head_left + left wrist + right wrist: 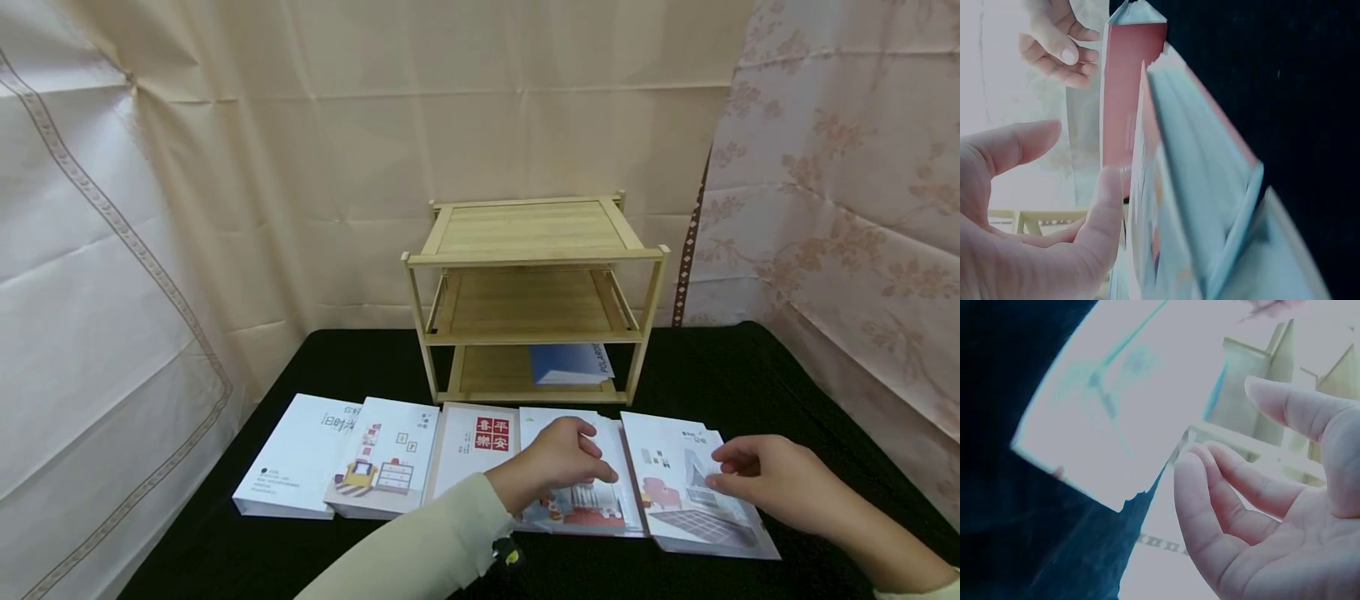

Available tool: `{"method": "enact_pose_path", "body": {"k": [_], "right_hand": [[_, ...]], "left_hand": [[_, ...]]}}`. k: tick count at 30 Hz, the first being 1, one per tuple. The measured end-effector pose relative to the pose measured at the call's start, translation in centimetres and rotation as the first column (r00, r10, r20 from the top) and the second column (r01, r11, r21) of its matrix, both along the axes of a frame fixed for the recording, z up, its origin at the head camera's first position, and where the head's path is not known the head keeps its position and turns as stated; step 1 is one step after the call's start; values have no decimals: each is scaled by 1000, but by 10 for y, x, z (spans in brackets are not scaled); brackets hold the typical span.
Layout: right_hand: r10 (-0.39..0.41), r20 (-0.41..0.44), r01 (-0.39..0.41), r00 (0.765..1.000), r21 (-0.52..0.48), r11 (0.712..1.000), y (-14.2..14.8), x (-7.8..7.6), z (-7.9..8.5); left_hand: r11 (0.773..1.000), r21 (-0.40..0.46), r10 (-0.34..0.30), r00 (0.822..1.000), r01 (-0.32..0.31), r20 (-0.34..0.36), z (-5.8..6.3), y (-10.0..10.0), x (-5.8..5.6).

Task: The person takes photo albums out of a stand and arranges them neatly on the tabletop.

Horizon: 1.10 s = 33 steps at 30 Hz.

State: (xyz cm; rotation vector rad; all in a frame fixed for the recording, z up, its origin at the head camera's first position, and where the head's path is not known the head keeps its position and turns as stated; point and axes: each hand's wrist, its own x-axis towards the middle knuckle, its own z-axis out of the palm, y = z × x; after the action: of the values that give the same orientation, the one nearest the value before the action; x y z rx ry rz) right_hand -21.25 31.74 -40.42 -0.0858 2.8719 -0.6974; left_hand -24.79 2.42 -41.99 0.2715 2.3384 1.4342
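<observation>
My left hand (pixel 553 460) hovers over a white book with a cartoon scene (pixel 592 500) in the head view, its fingers loosely bent and holding nothing. At the right end of the row lies a white book with a pink armchair and grey grid (pixel 697 521); my right hand (pixel 783 482) is at its right edge, thumb and fingers apart. In the left wrist view, a gap shows between the left thumb and fingers (pixel 1107 212), beside a book with a red side (pixel 1132 94). The right wrist view shows the right fingers (pixel 1194 506) with nothing between them and the thumb.
Leftwards in the row lie a book with red square print (pixel 456 462), one with a yellow armchair (pixel 405 425) and a plain white one (pixel 300 450). Behind stands a three-tier wooden shelf (pixel 532 338), a blue book (pixel 566 364) on its bottom tier. Curtains enclose the black-covered table (pixel 345 358).
</observation>
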Motion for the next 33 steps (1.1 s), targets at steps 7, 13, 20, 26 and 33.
{"method": "enact_pose_path", "body": {"k": [7, 13, 20, 26, 33], "right_hand": [[26, -19, -26, 999, -29, 999, -29, -9, 8], [53, -45, -55, 998, -60, 997, -48, -16, 11], [73, -64, -80, 995, -117, 990, -72, -29, 19], [91, -73, -101, 993, -160, 982, -92, -44, 24], [117, -58, -126, 991, -187, 974, -114, -62, 21]], "left_hand": [[998, -54, 39, 999, -39, -7, 6, -14, -12], [996, -58, 69, 996, -73, -60, 6, -21, -24], [993, -62, 89, 989, -97, -115, 9, -27, -39], [990, -42, 125, 985, -131, -121, 11, -33, -51], [983, -54, 170, 981, -175, -88, 13, -36, -64]]}}
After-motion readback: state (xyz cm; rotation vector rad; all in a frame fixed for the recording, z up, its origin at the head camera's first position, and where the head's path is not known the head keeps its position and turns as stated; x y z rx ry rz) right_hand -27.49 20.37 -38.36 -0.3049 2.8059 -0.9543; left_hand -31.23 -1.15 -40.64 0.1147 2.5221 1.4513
